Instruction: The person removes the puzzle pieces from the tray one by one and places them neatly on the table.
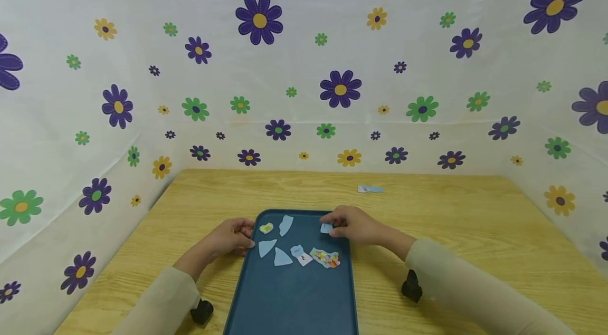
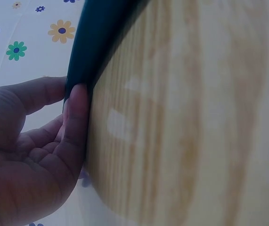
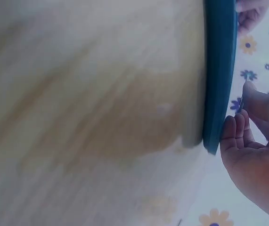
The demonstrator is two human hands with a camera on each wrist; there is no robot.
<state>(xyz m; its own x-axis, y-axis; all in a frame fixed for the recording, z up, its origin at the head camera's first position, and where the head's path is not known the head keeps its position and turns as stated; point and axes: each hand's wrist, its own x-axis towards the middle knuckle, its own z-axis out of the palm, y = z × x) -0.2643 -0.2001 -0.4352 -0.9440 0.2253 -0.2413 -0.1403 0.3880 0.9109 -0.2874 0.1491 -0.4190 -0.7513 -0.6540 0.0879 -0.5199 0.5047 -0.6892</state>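
A dark blue tray (image 1: 294, 303) lies on the table, with several cut paper pieces near its far end. My left hand (image 1: 228, 240) grips the tray's left rim; in the left wrist view its thumb and fingers (image 2: 76, 110) pinch the edge. Over the tray's far right corner, my right hand (image 1: 353, 225) pinches a small light blue paper piece (image 1: 326, 228) between thumb and fingers. In the right wrist view the other fingers (image 3: 238, 132) are right at the tray's side. A multicoloured piece (image 1: 325, 258) and a blue-and-white piece (image 1: 301, 255) lie nearest that hand.
Farther left on the tray are a yellow-patterned piece (image 1: 266, 228) and plain light blue pieces (image 1: 283, 257). A blue-and-white paper strip (image 1: 370, 189) lies on the wooden table (image 1: 451, 229) beyond the tray. A flower-printed sheet (image 1: 304, 55) hangs around the back and sides.
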